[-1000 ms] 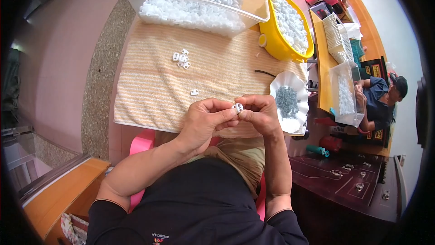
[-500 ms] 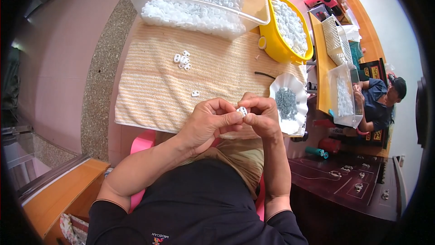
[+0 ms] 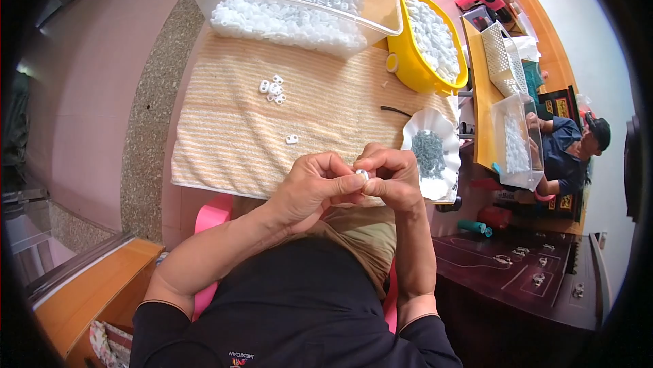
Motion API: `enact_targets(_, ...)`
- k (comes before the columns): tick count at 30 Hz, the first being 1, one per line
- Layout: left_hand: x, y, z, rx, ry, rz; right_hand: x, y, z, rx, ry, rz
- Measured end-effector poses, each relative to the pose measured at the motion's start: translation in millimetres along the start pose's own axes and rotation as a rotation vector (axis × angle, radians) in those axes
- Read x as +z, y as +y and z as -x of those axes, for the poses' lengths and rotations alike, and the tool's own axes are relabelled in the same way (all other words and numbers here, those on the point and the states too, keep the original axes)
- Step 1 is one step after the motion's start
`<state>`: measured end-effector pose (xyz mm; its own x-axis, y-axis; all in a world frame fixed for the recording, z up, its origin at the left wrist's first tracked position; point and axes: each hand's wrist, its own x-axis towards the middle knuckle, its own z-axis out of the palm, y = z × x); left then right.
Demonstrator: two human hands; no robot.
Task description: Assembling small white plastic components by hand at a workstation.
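Close to my body, above the near edge of the striped towel, a small white two-holed plastic piece is pinched between both hands. My left hand is closed, its thumb and forefinger on the piece's left side. From the right, my right hand grips the same piece with thumb and fingertips. The fingers cover most of it. One similar loose white piece lies on the towel beyond my left hand. Farther off sits a little pile of such pieces. Right of my right hand stands a white scalloped dish with small grey parts.
A clear bin of white pieces stands at the far side. Beside it is a yellow tub, also filled with white pieces. A thin black strip lies near the dish. At right, another person works at a clear box.
The white piece has turned between my fingers, with less of its holed face showing. Both hands keep nearly the same place.
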<state>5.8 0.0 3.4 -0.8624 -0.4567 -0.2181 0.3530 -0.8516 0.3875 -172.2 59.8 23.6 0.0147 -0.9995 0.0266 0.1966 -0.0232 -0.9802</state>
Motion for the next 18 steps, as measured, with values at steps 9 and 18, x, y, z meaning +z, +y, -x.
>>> enact_targets(9, -4, 1, -5, 0.008, 0.024, -0.027, 3, 0, -1, 0.017, 0.053, 0.063)
enact_targets(18, 2, 1, -5, 0.005, 0.09, -0.036, -17, -8, 0, -0.008, 0.204, 0.212)
